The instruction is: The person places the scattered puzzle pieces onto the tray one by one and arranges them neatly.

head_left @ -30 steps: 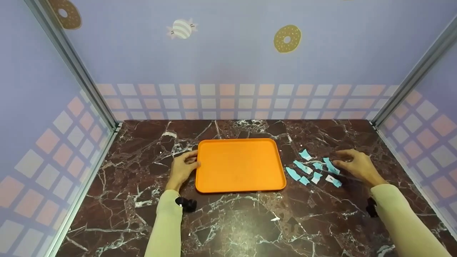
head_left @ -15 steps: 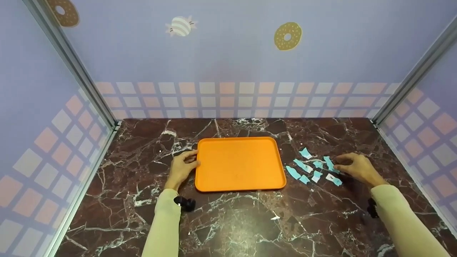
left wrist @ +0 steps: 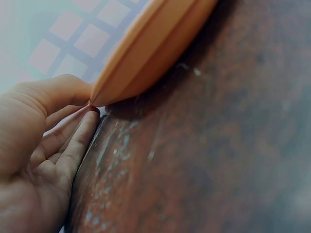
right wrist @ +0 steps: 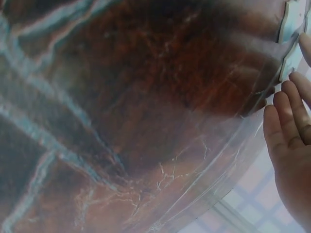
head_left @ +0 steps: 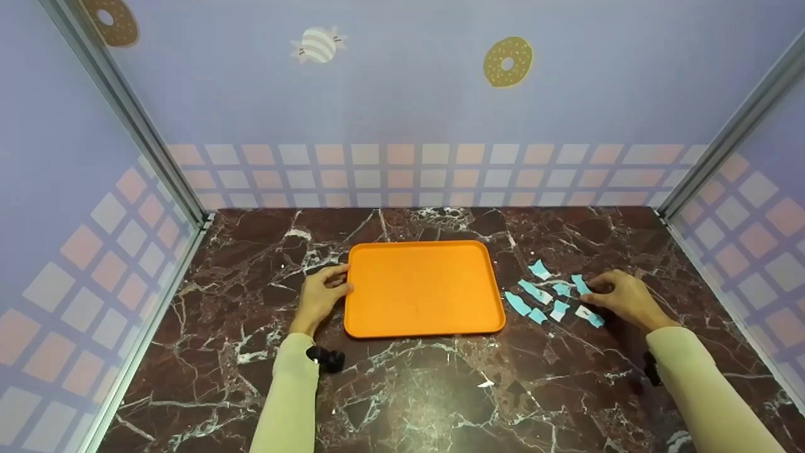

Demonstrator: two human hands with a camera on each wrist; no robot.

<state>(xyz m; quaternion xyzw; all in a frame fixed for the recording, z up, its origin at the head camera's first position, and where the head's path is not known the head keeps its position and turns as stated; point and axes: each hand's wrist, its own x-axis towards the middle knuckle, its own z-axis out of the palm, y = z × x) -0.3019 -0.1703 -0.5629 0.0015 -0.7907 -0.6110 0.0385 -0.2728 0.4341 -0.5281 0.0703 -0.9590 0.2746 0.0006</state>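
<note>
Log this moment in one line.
left hand: touching left edge of tray; right hand: at paper scraps; tray: on table; scraps: right of tray

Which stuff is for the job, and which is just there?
Seems part of the job:
orange tray, left hand at its edge
blue-and-white scraps, right hand at one

Just there:
doughnut picture on the wall
sweet picture, same wall
white fleck, maybe marble pattern
</note>
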